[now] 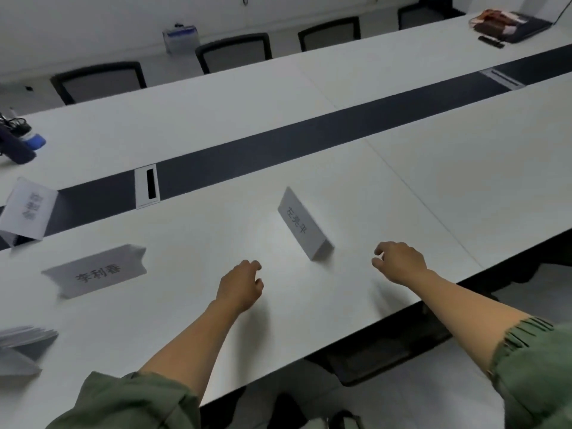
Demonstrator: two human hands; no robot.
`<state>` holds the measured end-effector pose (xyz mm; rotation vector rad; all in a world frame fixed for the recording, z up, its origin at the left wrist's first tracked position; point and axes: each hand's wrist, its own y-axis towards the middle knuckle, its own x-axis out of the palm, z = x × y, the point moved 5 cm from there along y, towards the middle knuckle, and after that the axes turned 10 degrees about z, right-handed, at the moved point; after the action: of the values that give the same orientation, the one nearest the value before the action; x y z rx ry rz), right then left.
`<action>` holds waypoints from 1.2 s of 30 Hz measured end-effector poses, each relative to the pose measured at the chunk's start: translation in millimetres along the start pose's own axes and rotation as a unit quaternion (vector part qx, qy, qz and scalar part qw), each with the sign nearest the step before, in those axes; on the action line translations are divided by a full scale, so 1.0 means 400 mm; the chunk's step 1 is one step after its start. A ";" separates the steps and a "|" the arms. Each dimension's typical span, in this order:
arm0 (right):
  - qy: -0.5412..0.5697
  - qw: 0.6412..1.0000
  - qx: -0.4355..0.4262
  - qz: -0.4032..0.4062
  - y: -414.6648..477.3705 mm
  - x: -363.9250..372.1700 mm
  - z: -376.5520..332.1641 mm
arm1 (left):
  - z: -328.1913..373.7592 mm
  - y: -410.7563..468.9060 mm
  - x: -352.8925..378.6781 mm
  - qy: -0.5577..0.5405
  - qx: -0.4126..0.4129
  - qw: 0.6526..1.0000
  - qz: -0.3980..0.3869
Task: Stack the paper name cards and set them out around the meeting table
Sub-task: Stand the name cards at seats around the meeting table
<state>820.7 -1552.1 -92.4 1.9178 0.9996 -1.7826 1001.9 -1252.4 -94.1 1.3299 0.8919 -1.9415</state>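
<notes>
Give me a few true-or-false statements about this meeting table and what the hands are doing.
1. The left hand and right hand hold nothing. True.
2. The name card nearest the hands lies flat. False: it stands upright, folded like a tent, just beyond the hands.
3. A stack of cards lies near the left edge of the picture. True.
4. The dark strip runs along the near edge of the table. False: it runs down the middle.
</notes>
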 end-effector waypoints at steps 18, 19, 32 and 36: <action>-0.029 0.994 0.061 -0.083 0.318 0.056 0.242 | 0.271 0.554 0.034 0.250 0.241 0.937 -0.019; -0.032 0.994 0.054 -0.085 0.338 0.061 0.241 | 0.277 0.562 0.039 0.254 0.250 0.934 -0.014; -0.063 0.991 -0.109 -0.037 0.595 0.153 0.281 | 0.430 0.569 0.147 0.128 0.127 0.978 0.104; -0.062 0.989 -0.134 0.000 0.586 0.187 0.313 | 0.463 0.603 0.165 0.144 0.081 0.979 0.123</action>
<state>888.0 -1779.3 -234.0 1.6238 1.1304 -1.6497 1074.1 -1549.8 -152.2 1.7612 0.6702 -1.6860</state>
